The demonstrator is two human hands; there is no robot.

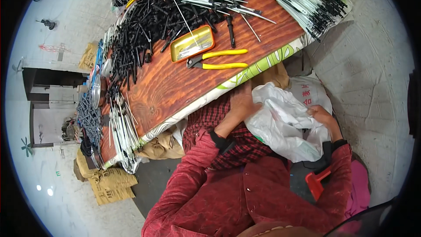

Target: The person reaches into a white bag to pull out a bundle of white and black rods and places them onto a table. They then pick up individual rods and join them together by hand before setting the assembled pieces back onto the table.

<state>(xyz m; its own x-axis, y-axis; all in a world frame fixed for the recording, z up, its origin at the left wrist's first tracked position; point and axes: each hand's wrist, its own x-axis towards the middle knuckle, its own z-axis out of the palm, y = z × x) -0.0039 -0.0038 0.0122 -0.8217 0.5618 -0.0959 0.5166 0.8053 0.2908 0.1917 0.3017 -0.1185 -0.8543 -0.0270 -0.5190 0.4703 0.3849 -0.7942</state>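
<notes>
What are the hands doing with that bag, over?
Left hand beside white plastic bag; right hand at its right side; both grips unclear. Bag crumpled. Table edge close beyond left hand.

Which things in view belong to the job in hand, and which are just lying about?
In hand:
white plastic bag
right hand gripping its edge
left hand at its left side

Apparently lying about, away from these hands:
yellow-handled pliers
orange-rimmed tin
black plastic parts
white rods with black ends
brown sacks

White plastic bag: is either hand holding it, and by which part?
The right hand holds the white plastic bag by its upper right edge; the left hand is at its left edge, grip unclear.
</notes>
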